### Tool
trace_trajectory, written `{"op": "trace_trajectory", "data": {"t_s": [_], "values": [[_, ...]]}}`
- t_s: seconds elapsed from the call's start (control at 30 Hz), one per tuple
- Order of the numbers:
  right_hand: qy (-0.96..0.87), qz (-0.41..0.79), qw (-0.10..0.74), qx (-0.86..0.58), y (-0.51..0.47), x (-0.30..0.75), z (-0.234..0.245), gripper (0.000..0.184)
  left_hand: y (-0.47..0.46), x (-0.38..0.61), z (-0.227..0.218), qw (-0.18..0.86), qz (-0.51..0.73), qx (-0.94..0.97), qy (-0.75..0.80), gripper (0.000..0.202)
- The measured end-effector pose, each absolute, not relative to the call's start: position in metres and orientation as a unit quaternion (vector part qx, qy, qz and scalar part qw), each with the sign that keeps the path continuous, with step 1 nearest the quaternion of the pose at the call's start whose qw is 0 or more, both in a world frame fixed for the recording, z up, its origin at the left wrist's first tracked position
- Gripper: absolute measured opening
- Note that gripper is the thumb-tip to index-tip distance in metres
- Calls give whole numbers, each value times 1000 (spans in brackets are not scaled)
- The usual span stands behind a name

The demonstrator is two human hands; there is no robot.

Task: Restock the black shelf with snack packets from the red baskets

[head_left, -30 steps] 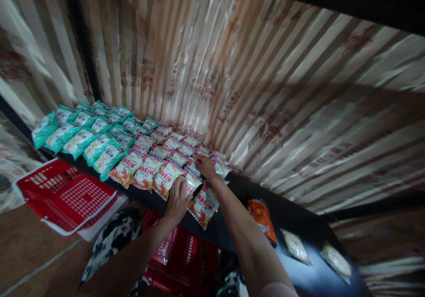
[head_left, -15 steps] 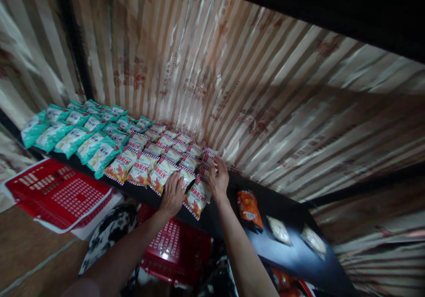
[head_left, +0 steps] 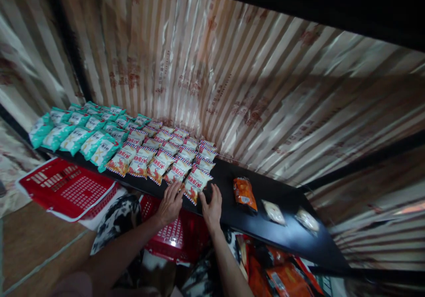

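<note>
Rows of white and orange snack packets [head_left: 172,155] lie flat on a black shelf [head_left: 285,239], with teal packets [head_left: 83,131] to their left. My left hand [head_left: 170,202] rests at the shelf's front edge, fingers spread, touching the front packet [head_left: 195,183] from the left. My right hand [head_left: 212,204] lies open at that packet's right corner. Neither hand grips anything.
An orange packet [head_left: 245,193] and two pale packets [head_left: 274,211] lie apart further right on the shelf. A red basket [head_left: 66,190] stands at the left, another red basket [head_left: 175,239] below the shelf. More orange packets [head_left: 282,275] sit at the bottom right. Striped wall behind.
Both hands have drawn back from among the packets to the shelf's front edge. The right hand came off the rear rows. The view has shifted right and lower.
</note>
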State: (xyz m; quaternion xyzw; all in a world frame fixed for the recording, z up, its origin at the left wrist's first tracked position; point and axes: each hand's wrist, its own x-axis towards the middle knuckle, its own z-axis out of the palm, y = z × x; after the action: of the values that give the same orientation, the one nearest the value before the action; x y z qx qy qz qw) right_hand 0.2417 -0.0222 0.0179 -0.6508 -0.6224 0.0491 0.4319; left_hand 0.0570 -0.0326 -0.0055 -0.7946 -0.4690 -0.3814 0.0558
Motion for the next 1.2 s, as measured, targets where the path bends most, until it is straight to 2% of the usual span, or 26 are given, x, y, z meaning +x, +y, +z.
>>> {"op": "trace_trajectory", "data": {"t_s": [0.43, 0.7, 0.87, 1.2], "values": [[-625, 68, 417, -657, -5, 234, 15, 51, -35, 62, -12, -38, -341, -823, -452, 45], [-628, 75, 421, -650, -9, 239, 7, 61, -44, 65, -14, -37, -328, -833, -444, 44], [-621, 129, 406, -658, -5, 240, 11, 72, -44, 68, -11, -50, -315, -832, -454, 46], [-605, 184, 413, -656, -5, 236, 12, 74, -45, 73, -4, -57, -307, -831, -460, 46]]}}
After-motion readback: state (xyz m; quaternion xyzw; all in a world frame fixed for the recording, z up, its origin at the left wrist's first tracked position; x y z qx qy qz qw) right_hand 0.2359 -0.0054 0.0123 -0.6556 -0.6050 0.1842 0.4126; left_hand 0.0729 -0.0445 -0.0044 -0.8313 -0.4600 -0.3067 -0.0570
